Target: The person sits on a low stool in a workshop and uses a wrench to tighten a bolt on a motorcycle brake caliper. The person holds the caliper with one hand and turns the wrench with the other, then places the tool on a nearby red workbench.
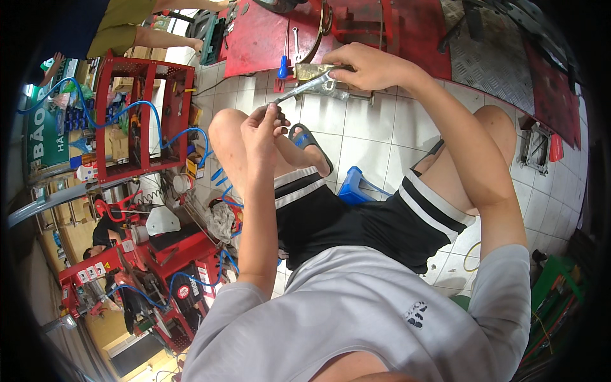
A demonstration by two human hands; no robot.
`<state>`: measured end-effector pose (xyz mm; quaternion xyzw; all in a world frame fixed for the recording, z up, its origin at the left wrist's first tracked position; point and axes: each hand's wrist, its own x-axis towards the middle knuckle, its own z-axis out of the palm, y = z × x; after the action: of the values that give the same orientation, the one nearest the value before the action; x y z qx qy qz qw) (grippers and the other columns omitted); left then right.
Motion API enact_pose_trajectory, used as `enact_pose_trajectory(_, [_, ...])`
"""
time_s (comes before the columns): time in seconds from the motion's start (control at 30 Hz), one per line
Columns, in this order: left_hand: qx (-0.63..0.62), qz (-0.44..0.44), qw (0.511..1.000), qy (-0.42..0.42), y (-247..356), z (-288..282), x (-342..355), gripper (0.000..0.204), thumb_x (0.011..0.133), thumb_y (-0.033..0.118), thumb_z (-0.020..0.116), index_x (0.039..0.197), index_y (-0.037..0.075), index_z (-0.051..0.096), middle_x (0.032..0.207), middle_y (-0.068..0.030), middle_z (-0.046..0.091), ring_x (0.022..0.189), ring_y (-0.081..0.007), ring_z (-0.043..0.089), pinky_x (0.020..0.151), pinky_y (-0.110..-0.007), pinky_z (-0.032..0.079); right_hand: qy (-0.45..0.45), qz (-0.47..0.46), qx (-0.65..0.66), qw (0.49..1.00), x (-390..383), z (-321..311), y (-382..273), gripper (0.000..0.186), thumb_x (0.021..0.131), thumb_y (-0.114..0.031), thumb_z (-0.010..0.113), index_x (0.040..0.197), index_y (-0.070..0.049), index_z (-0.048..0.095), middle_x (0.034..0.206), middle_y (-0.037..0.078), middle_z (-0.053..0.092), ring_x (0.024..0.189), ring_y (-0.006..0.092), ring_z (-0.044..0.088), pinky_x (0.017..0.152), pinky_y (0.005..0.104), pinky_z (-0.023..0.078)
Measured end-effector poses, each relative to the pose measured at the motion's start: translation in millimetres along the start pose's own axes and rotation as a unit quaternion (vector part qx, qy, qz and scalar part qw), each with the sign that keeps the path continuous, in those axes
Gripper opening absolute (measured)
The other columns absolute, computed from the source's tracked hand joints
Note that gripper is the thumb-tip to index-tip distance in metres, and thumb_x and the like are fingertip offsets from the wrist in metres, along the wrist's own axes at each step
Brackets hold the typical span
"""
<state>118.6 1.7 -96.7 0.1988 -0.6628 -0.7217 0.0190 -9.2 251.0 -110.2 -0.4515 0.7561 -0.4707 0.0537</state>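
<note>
I have the metal tool (299, 90) at twelve o'clock in my head view, held up between both hands over the white tiled floor (369, 121). It is a long, slim, silver-grey bar: duller and darker at its eight o'clock end, brighter and glossier as it broadens toward its two o'clock end. It lies tilted, that broad end higher in my view. Fingers cover both tips, so from here I cannot make out the exact shape of the head.

My left hand (261, 130), at eleven o'clock, is closed, pinching the narrow end between thumb and fingers; the fingertips look dark and smudged. My right hand (366, 67), at one o'clock, is curled with its thumb pressed near the broad end, gripping it.

Just beyond the tool I see a dull yellowish block (312, 69), and on its four o'clock side a shiny, pale piece (334, 93); I cannot tell whether either touches the tool. At twelve o'clock, farther out, a screwdriver (283, 67) with a blue handle and a silver spanner (296, 41) lie by the red platform (258, 41).

A blue stool (358, 186) sits at three o'clock, near the centre. A red rack (147, 114) stands at ten o'clock, a coiling blue hose (153, 106) across it.
</note>
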Motion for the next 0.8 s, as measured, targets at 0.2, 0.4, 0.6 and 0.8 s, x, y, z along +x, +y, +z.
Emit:
enact_pose_trajectory(0.2, [0.034,-0.06,0.997,-0.04,-3.9,18.6,-16.3,0.021,0.094,0.015,0.063,0.087,-0.004,0.065,0.067,-0.0052,0.061,0.055,-0.0123,0.062,0.049,-0.022,0.047,-0.087,0.17,0.083,0.978,2.6,-19.5,-34.2,0.032,0.091,-0.018,0.055,0.11,0.007,0.06,0.078,0.018,0.063,0.065,0.0285,0.059,0.067,0.0399,0.047])
enact_pose_trajectory(0.4, [-0.044,-0.02,0.995,-0.083,-0.7,54.2,-25.3,0.027,0.094,0.019,0.065,0.101,-0.007,0.062,0.088,-0.0141,0.068,0.077,-0.0209,0.069,0.065,-0.028,0.053,-0.01,0.09,0.021,0.996,0.9,-3.5,-15.7,0.03,0.087,-0.02,0.057,0.099,0.007,0.062,0.073,0.019,0.059,0.065,0.0275,0.056,0.065,0.0389,0.044])
enact_pose_trajectory(0.6, [-0.079,-0.001,0.996,-0.027,2.2,90.3,-15.3,0.03,0.095,0.021,0.064,0.098,-0.008,0.063,0.087,-0.0136,0.068,0.069,-0.0195,0.068,0.058,-0.026,0.052,0.006,0.02,0.011,1.0,2.9,-4.4,-16.4,0.027,0.087,-0.017,0.057,0.1,0.006,0.062,0.069,0.015,0.058,0.057,0.0214,0.054,0.058,0.0356,0.043])
enact_pose_trajectory(0.8, [-0.118,0.018,0.993,0.012,-0.9,100.2,-6.9,0.021,0.093,0.013,0.066,0.094,-0.007,0.064,0.082,-0.0121,0.068,0.066,-0.0178,0.067,0.056,-0.025,0.052,-0.079,0.12,0.11,0.984,-0.5,-13.2,-21.6,0.023,0.088,-0.009,0.054,0.105,0.003,0.062,0.068,0.007,0.056,0.047,0.0125,0.049,0.051,0.0313,0.042])
